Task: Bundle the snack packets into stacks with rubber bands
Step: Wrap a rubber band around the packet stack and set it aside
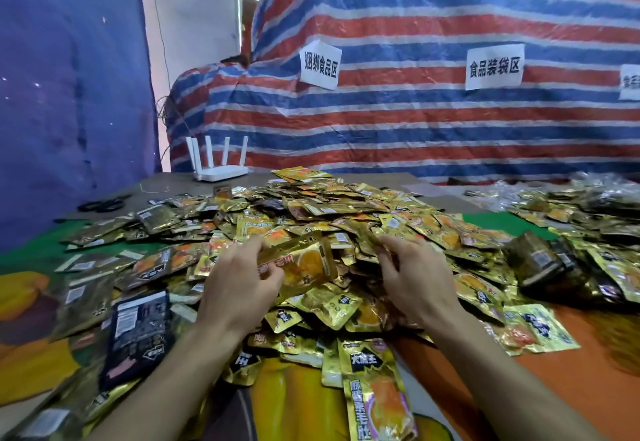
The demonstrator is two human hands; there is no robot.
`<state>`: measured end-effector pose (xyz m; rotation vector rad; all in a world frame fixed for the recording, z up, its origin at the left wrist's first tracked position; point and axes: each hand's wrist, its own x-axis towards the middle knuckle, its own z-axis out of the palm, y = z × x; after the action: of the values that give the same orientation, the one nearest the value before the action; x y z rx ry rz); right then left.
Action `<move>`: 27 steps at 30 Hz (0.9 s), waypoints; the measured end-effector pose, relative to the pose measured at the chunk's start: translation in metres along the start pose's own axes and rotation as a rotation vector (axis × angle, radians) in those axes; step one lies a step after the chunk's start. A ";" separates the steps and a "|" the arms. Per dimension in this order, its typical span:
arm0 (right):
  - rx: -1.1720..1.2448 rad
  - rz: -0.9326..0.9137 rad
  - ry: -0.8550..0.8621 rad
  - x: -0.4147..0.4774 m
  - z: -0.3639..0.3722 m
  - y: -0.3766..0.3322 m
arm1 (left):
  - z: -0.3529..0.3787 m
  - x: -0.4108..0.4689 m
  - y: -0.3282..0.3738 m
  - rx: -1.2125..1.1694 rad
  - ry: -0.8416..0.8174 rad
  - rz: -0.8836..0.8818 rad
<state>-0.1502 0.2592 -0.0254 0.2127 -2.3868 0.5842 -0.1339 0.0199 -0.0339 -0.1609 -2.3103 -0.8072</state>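
Two hands [239, 288] [420, 283] amid packets [346, 205] (bare cloth [554, 388] near-right)

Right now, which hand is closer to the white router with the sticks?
Left. The left hand is nearly straight in front of the router; the right hand is farther right.

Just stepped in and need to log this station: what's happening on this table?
A person works over a big heap of gold foil snack packets. The left hand pinches one gold packet with an orange picture; the right hand reaches its fingers into the heap. No rubber band shows in either hand.
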 end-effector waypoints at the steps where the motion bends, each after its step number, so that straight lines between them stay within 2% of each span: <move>1: 0.013 -0.026 0.042 0.000 0.001 0.000 | 0.000 -0.001 0.001 -0.031 -0.023 0.007; 5: 0.152 -0.063 0.181 0.004 -0.003 -0.002 | 0.005 0.001 0.002 -0.132 -0.017 0.033; 7: 0.341 -0.038 0.179 0.006 -0.006 0.000 | 0.005 0.002 0.004 -0.262 0.019 -0.021; 10: 0.651 0.015 0.158 0.005 -0.011 -0.004 | 0.002 0.003 0.007 -0.521 0.076 -0.209; 13: 0.850 0.077 0.214 0.005 -0.013 -0.008 | -0.001 0.007 0.015 -0.921 0.040 -0.436; 17: 1.107 0.283 0.212 0.009 -0.015 -0.010 | -0.002 0.006 0.025 -1.251 -0.024 -0.569; 22: 1.494 0.598 0.104 0.009 -0.012 -0.014 | 0.000 0.002 0.035 -1.397 -0.073 -0.670; 27: 1.706 0.763 0.016 0.007 -0.004 -0.018 | -0.002 -0.003 0.042 -1.419 -0.114 -0.612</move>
<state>-0.1481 0.2457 -0.0114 -0.0291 -1.2128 2.7452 -0.1175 0.0526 -0.0136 -0.0950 -1.4123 -2.6458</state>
